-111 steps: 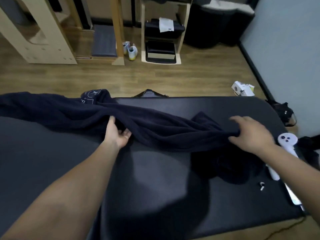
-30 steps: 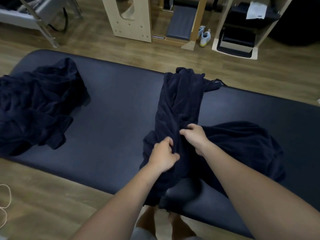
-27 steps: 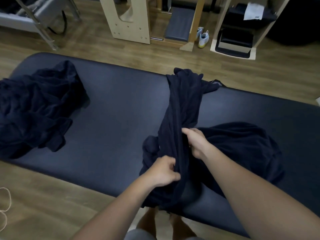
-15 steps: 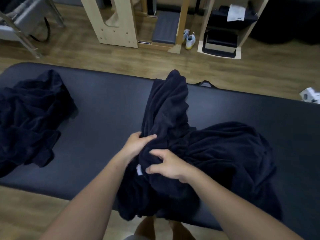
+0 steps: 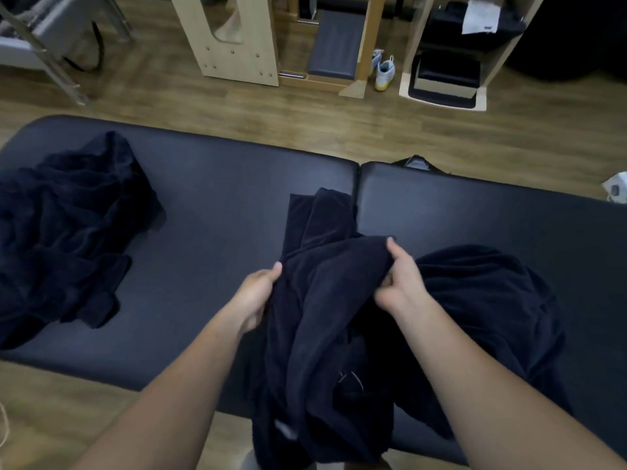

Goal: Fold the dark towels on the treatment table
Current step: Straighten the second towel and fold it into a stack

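Observation:
A dark navy towel (image 5: 325,300) lies bunched across the middle of the black treatment table (image 5: 217,212), its near part hanging over the front edge. My left hand (image 5: 256,293) grips its left side. My right hand (image 5: 398,276) pinches the top fold at the right. A second dark towel (image 5: 485,300) sits crumpled just right of my right hand. A third dark towel (image 5: 64,228) is heaped at the table's left end.
Wooden floor lies beyond the table. Wooden frames (image 5: 234,39) and a shelf unit (image 5: 448,72) stand at the back, with a pair of light shoes (image 5: 383,69) between them. A white object (image 5: 615,191) lies on the floor at the right edge.
The long towel that stretched toward the table's far edge has been drawn nearer and doubled over. My hands have moved apart to its two sides.

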Demonstrator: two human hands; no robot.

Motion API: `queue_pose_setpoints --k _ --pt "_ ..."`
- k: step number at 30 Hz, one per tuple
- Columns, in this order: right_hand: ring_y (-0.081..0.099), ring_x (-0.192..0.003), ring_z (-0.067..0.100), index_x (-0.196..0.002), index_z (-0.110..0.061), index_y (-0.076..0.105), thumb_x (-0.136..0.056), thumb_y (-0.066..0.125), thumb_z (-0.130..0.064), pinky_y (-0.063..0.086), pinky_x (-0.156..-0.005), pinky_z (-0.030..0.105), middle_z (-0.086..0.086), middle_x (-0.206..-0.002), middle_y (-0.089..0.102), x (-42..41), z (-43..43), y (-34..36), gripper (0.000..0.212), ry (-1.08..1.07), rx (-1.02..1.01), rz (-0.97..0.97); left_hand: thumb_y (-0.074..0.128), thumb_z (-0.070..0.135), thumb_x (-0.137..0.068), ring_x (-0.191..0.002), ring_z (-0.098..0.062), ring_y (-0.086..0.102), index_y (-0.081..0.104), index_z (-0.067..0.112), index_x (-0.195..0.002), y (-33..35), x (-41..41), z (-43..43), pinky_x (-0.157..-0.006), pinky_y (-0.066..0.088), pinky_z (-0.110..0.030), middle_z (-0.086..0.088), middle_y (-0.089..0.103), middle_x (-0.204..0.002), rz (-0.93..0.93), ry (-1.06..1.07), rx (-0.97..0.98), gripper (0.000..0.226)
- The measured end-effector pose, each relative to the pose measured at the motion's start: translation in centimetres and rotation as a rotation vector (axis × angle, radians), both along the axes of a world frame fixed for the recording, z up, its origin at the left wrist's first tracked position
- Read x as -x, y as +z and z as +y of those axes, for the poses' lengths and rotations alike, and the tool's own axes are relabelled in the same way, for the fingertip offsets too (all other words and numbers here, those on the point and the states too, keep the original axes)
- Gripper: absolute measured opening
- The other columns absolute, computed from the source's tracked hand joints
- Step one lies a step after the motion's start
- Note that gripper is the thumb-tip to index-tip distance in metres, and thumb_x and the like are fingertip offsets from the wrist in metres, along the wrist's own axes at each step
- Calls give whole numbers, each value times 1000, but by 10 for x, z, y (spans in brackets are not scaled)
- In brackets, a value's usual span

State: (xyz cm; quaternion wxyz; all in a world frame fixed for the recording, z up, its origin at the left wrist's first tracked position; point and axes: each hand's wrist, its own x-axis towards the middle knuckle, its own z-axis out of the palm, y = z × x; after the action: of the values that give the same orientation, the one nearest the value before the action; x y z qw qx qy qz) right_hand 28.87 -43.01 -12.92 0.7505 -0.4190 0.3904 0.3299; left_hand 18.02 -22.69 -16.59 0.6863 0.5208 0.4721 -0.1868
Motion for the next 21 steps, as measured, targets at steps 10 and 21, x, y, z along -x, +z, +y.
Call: queue_pose_setpoints --k 10,21 --pt "71 -100 30 -123 -17 67 -95 56 -30 60 -78 42 13 -117 71 -49 -66 46 33 -31 -19 -164 63 20 -75 -64 -18 67 66 14 -64 39 -66 29 -72 50 -31 -2 65 -77 -307 397 395 12" --pt "72 -94 34 -122 -5 64 -96 63 -29 59 -81 48 17 -105 74 -26 -15 19 36 385 288 -197 42 18 -107 -49 4 65 70 20 -75 38 -38 5 -55 53 -16 15 66 -49 -289 97 250 42"
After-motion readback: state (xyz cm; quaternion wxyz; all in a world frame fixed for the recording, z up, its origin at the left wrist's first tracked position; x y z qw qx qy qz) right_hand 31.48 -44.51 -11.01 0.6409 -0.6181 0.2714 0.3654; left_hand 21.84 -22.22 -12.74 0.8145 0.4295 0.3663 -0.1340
